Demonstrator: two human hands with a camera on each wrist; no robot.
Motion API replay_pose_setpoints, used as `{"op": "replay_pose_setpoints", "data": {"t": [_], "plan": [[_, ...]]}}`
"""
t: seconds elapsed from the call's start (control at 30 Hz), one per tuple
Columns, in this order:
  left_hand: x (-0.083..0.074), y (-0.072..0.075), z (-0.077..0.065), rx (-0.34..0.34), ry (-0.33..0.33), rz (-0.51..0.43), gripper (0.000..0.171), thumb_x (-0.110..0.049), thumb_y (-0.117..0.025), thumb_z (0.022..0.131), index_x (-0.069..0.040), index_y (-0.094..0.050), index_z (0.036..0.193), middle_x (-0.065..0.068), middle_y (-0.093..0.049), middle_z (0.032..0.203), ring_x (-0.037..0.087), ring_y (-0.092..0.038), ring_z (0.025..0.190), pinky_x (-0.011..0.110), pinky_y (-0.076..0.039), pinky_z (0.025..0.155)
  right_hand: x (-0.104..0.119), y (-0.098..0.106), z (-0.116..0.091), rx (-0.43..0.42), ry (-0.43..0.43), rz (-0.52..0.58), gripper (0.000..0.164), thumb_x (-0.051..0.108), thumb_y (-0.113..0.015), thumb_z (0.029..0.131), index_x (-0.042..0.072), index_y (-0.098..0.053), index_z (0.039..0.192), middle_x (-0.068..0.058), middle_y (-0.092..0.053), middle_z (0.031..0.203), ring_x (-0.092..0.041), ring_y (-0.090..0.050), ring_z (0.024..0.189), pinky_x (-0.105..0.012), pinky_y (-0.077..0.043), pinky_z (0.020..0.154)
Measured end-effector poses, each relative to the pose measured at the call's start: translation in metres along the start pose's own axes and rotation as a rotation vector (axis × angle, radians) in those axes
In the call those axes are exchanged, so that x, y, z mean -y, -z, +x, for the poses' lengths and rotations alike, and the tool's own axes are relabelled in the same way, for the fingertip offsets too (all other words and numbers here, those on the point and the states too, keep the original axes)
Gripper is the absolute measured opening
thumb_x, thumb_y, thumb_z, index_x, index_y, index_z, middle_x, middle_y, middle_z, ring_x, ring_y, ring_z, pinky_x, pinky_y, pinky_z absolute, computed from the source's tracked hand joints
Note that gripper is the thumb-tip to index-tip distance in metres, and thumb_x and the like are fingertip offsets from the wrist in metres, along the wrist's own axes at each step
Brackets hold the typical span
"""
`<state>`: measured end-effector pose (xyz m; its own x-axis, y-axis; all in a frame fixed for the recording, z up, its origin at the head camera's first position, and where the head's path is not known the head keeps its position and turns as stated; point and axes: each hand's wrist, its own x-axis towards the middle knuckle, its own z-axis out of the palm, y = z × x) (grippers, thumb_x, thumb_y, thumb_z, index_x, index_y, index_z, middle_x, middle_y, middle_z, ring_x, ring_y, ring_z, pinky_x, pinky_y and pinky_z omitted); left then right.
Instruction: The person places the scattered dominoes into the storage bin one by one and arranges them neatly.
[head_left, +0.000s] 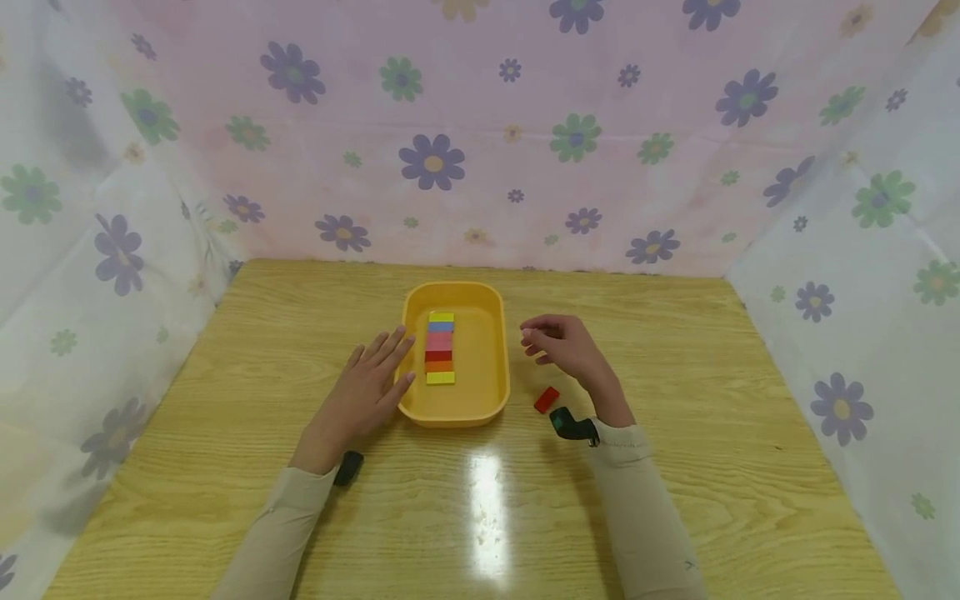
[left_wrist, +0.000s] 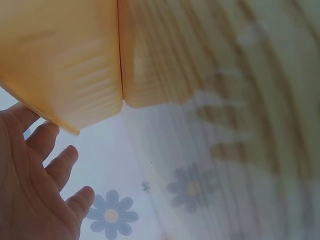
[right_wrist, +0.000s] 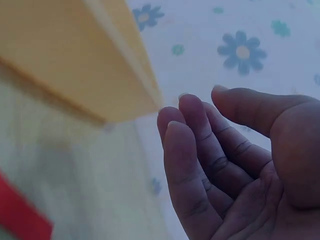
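Note:
A yellow tray (head_left: 480, 400) stands on the table, holding a column of coloured blocks (head_left: 439, 342) in yellow, blue, pink, red and orange along its left side. My left hand (head_left: 367, 387) rests with spread, straight fingers on the tray's left rim; in the left wrist view its fingertips touch the tray wall (left_wrist: 75, 65). Just right of the tray my right hand (head_left: 566, 343) hovers with loosely bent fingers. The right wrist view shows nothing between its thumb and fingers (right_wrist: 182, 155). A loose red block (head_left: 547, 400) lies on the table below the right hand.
The wooden table (head_left: 720, 433) is backed by a pink flowered cloth (head_left: 480, 208), with white flowered cloth on both sides. Dark wrist cameras sit at both cuffs, the right one (head_left: 572, 425) close to the loose red block.

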<state>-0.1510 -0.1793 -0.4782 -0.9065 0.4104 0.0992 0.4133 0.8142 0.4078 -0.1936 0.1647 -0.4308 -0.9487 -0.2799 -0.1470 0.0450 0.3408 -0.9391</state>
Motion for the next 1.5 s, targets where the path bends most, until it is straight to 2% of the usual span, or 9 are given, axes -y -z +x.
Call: {"op": "replay_pose_setpoints", "data": {"t": [0.2, 0.37, 0.6, 0.7, 0.8, 0.9, 1.1, 1.3, 1.5], "plan": [[0.0, -0.001, 0.0, 0.002, 0.001, -0.009, 0.063, -0.043, -0.044, 0.108, -0.016, -0.026, 0.163, 0.005, -0.017, 0.171, 0.035, -0.017, 0.156, 0.064, -0.009, 0.123, -0.034, 0.013, -0.013, 0.034, -0.028, -0.034, 0.037, 0.014, -0.065, 0.101, -0.008, -0.062, 0.131, -0.029, -0.067, 0.121, -0.04, -0.066, 0.107, -0.044, -0.06, 0.087], [0.001, -0.001, 0.0, 0.0, 0.004, -0.011, 0.064, -0.043, -0.044, 0.108, -0.016, -0.026, 0.163, 0.005, -0.017, 0.171, 0.036, -0.017, 0.156, 0.064, -0.009, 0.123, -0.051, 0.019, -0.022, 0.116, -0.008, -0.113, 0.038, 0.01, -0.068, 0.098, -0.007, -0.062, 0.132, -0.024, -0.068, 0.122, -0.032, -0.066, 0.109, -0.037, -0.058, 0.088], [0.001, 0.001, 0.0, 0.009, 0.011, -0.015, 0.064, -0.044, -0.043, 0.108, -0.016, -0.026, 0.163, 0.004, -0.016, 0.171, 0.034, -0.016, 0.157, 0.063, -0.009, 0.124, -0.064, 0.026, -0.025, 0.2, 0.082, -0.227, 0.045, 0.005, -0.075, 0.091, -0.005, -0.063, 0.133, -0.022, -0.067, 0.129, -0.037, -0.063, 0.118, -0.05, -0.052, 0.1], [0.0, 0.001, 0.0, 0.01, 0.011, -0.016, 0.064, -0.044, -0.043, 0.108, -0.015, -0.026, 0.163, 0.004, -0.017, 0.171, 0.034, -0.017, 0.157, 0.063, -0.009, 0.123, -0.064, 0.027, -0.025, 0.232, 0.122, -0.277, 0.047, 0.004, -0.078, 0.086, -0.003, -0.065, 0.131, -0.02, -0.066, 0.131, -0.037, -0.062, 0.119, -0.048, -0.052, 0.098], [0.0, 0.001, 0.001, 0.008, 0.007, -0.016, 0.064, -0.044, -0.043, 0.108, -0.016, -0.026, 0.163, 0.004, -0.017, 0.171, 0.035, -0.017, 0.156, 0.063, -0.009, 0.123, -0.064, 0.026, -0.026, 0.249, 0.123, -0.325, 0.046, 0.004, -0.081, 0.083, 0.0, -0.068, 0.127, -0.016, -0.068, 0.128, -0.031, -0.062, 0.115, -0.042, -0.05, 0.094], [0.001, 0.001, 0.001, 0.009, 0.005, -0.019, 0.064, -0.044, -0.043, 0.108, -0.016, -0.026, 0.163, 0.004, -0.017, 0.171, 0.035, -0.017, 0.156, 0.064, -0.009, 0.123, -0.064, 0.023, -0.026, 0.257, 0.131, -0.363, 0.042, 0.002, -0.08, 0.082, 0.001, -0.07, 0.123, -0.014, -0.069, 0.124, -0.027, -0.063, 0.11, -0.039, -0.05, 0.093], [0.001, 0.0, 0.0, 0.008, 0.005, -0.022, 0.064, -0.044, -0.043, 0.108, -0.017, -0.026, 0.163, 0.003, -0.016, 0.171, 0.034, -0.017, 0.157, 0.063, -0.009, 0.123, -0.065, 0.019, -0.028, 0.235, 0.119, -0.384, 0.031, -0.003, -0.079, 0.082, 0.001, -0.075, 0.112, -0.013, -0.072, 0.115, -0.026, -0.064, 0.105, -0.042, -0.053, 0.094], [0.001, 0.001, -0.001, 0.004, 0.006, -0.031, 0.064, -0.044, -0.044, 0.108, -0.016, -0.027, 0.163, 0.003, -0.016, 0.171, 0.034, -0.016, 0.157, 0.063, -0.009, 0.124, -0.068, 0.02, -0.029, 0.2, 0.104, -0.413, 0.023, 0.003, -0.083, 0.082, 0.004, -0.078, 0.104, -0.009, -0.074, 0.108, -0.022, -0.063, 0.098, -0.043, -0.052, 0.093], [0.001, 0.001, -0.001, 0.009, 0.009, -0.034, 0.064, -0.045, -0.043, 0.108, -0.018, -0.025, 0.163, 0.002, -0.015, 0.171, 0.033, -0.016, 0.157, 0.063, -0.008, 0.124, -0.074, 0.022, -0.03, 0.175, 0.095, -0.422, 0.022, 0.008, -0.084, 0.082, 0.007, -0.078, 0.103, -0.006, -0.073, 0.105, -0.019, -0.061, 0.094, -0.037, -0.052, 0.089]]}}
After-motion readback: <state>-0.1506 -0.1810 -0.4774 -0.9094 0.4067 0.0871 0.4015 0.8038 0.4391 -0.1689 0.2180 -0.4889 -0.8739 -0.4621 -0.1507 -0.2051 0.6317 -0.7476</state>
